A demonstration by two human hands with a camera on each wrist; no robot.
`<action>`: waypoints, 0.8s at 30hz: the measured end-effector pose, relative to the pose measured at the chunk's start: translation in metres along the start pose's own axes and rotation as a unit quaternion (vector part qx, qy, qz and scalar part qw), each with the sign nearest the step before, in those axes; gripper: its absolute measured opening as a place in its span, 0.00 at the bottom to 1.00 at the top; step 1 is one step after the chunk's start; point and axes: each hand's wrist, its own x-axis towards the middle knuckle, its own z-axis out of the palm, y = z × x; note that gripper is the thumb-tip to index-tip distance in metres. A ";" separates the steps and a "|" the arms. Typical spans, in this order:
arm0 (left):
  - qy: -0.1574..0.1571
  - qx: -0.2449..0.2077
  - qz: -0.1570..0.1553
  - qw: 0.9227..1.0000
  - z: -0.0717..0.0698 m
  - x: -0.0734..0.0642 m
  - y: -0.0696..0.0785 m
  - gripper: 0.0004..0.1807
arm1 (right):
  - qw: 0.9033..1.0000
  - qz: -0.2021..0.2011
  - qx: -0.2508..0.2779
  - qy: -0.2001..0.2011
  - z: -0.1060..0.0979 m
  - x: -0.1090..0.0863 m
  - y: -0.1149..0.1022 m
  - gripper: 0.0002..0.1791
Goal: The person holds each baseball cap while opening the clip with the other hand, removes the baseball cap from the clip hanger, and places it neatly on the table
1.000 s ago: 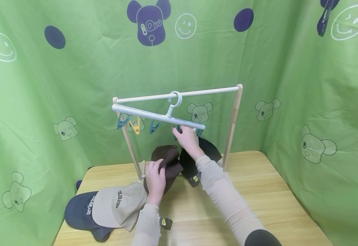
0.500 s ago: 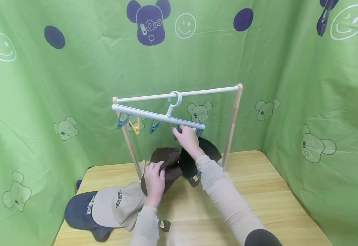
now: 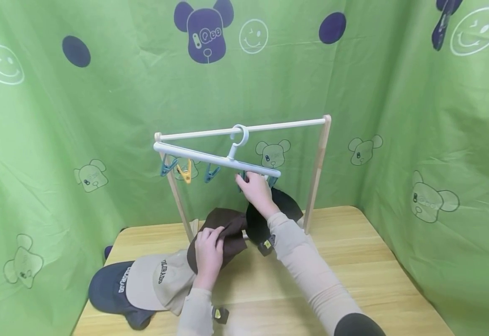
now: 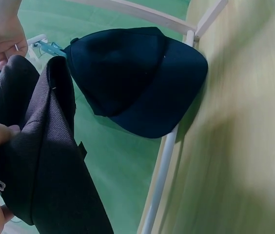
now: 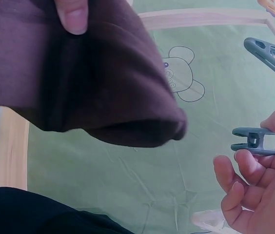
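Note:
My left hand (image 3: 208, 252) grips a dark brown cap (image 3: 223, 221), thumb pressed into its folded edge. In the left wrist view the cap (image 4: 54, 165) stands on its side. My right hand (image 3: 257, 189) is up under the right half of a pale blue hanger (image 3: 202, 155). Between its thumb and index finger it pinches a teal clip (image 5: 254, 139), best seen in the right wrist view. The brown cap is below and left of this clip, apart from it. A black cap (image 4: 123, 73) hangs from another teal clip (image 4: 51, 48) at the hanger's right end.
The hanger hooks over the white rail of a wooden rack (image 3: 317, 172). A yellow clip (image 3: 185, 171) and teal clips dangle on its left half. Beige (image 3: 177, 280) and navy (image 3: 106, 287) caps lie overlapped on the wooden table (image 3: 337, 261). Green curtains surround it.
My left hand has drawn the brown cap down and slightly left, away from the black cap. My right hand stays at the clip.

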 end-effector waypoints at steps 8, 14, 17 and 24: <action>0.000 0.014 0.034 0.999 -0.005 -0.008 -0.008 0.13 | 1.000 0.000 0.002 0.002 0.000 0.000 -0.001 0.23; -0.005 0.018 0.055 0.998 -0.007 -0.011 -0.015 0.13 | 1.000 0.009 0.000 -0.005 0.001 0.001 0.000 0.24; -0.009 0.021 0.067 0.998 -0.009 -0.013 -0.018 0.14 | 1.000 0.009 -0.003 -0.005 0.002 0.001 0.000 0.23; -0.035 0.025 0.097 0.994 -0.016 -0.017 -0.021 0.13 | 1.000 0.007 -0.002 -0.004 0.002 0.001 0.000 0.23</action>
